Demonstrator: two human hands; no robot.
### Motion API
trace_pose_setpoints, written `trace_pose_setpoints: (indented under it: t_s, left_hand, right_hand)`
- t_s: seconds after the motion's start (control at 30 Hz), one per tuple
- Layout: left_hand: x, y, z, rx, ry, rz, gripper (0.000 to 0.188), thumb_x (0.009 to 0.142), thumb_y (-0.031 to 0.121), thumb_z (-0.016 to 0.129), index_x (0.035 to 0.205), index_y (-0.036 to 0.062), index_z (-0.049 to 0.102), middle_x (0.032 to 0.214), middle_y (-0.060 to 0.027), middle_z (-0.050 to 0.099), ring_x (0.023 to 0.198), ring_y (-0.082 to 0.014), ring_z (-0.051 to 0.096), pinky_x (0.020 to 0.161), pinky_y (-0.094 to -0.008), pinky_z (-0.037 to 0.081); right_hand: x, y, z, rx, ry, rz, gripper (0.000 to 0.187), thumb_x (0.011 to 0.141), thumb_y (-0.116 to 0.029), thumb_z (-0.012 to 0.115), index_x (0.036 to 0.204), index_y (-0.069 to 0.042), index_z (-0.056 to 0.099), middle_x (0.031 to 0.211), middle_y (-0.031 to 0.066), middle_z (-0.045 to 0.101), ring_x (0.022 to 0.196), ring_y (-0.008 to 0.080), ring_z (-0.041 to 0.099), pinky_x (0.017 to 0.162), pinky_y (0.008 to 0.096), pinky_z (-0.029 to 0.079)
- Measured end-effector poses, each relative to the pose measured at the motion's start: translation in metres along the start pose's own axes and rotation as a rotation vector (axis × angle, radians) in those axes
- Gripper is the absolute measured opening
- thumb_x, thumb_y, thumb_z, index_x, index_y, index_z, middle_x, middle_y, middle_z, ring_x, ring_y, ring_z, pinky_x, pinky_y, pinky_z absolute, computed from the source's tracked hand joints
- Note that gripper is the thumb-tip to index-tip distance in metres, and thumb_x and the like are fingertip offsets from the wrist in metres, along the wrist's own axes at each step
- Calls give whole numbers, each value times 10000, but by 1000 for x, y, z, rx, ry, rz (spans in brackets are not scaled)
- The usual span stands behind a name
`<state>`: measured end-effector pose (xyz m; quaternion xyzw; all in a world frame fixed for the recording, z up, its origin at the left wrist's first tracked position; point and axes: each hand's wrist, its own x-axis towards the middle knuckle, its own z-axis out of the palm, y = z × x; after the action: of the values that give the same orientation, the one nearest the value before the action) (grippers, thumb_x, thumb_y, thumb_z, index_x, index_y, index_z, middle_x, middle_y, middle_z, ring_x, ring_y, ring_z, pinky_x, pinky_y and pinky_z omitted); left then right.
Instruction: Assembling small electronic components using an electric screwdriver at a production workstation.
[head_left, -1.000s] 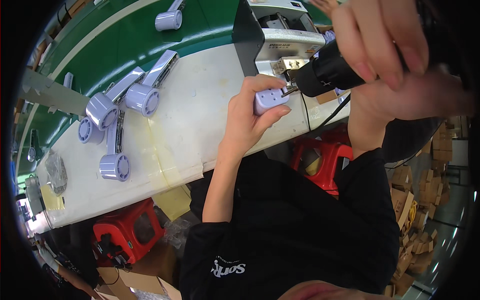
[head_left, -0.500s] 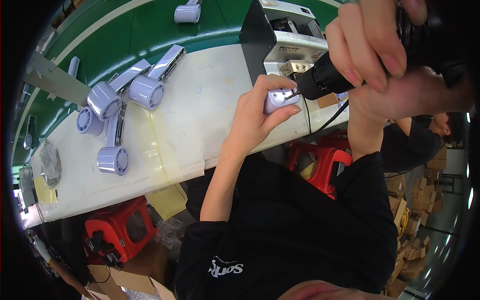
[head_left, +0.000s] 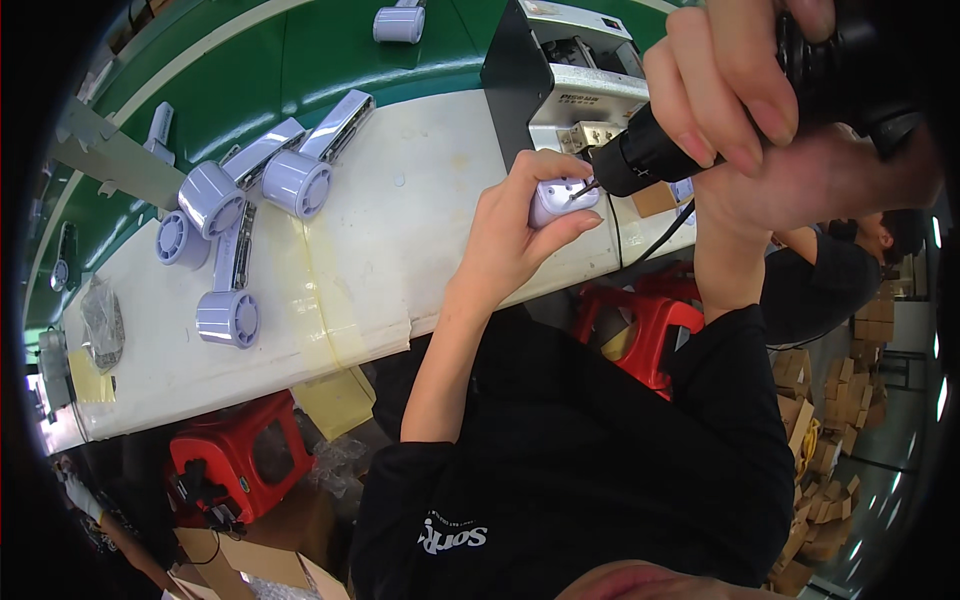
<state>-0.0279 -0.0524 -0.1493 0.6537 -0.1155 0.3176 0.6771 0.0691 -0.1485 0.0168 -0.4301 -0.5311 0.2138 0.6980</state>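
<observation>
My left hand (head_left: 520, 215) is closed round a lavender fan housing (head_left: 562, 200), its end with small screw holes turned up. Above and to the right, my right hand (head_left: 735, 110) grips a black electric screwdriver (head_left: 655, 150). The tool's thin bit slants down to the left and meets the end of the housing beside a hole. Whether a screw sits under the tip is too small to tell. Several lavender handheld fans (head_left: 300, 183) lie on the white table to the left, with circuit parts showing along their handles.
A metal-and-black machine (head_left: 570, 75) stands beyond my hands on the white table (head_left: 400, 230). Behind runs a green belt carrying another fan (head_left: 399, 24). A bagged grey item (head_left: 102, 325) lies far left. Red stools (head_left: 640, 330) stand below; a co-worker (head_left: 825, 275) sits at right.
The fans on the green belt have shifted to the right. My right hand and the screwdriver have moved slightly left; my left hand and the housing have stayed in place.
</observation>
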Motion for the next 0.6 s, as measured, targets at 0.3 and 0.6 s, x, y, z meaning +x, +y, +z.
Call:
trace_pose_setpoints:
  t_s: [0.3,0.6]
  left_hand:
    - [0,2,-2,14,-20,-34,379,748,191,725,1028,43,517,947,-90,625,822,-245,627,716,-294,484]
    - [0,-1,-2,16,-18,19,371,743,196,724,1007,36,519,989,-86,619,847,-270,622,725,-309,492]
  right_hand:
    - [6,-4,-29,-10,17,53,619,737,-660,561,912,-86,408,571,13,430,398,87,375,382,214,326]
    - [3,-3,-2,-23,39,114,613,736,-647,576,908,-83,409,566,22,436,398,94,371,384,220,330]
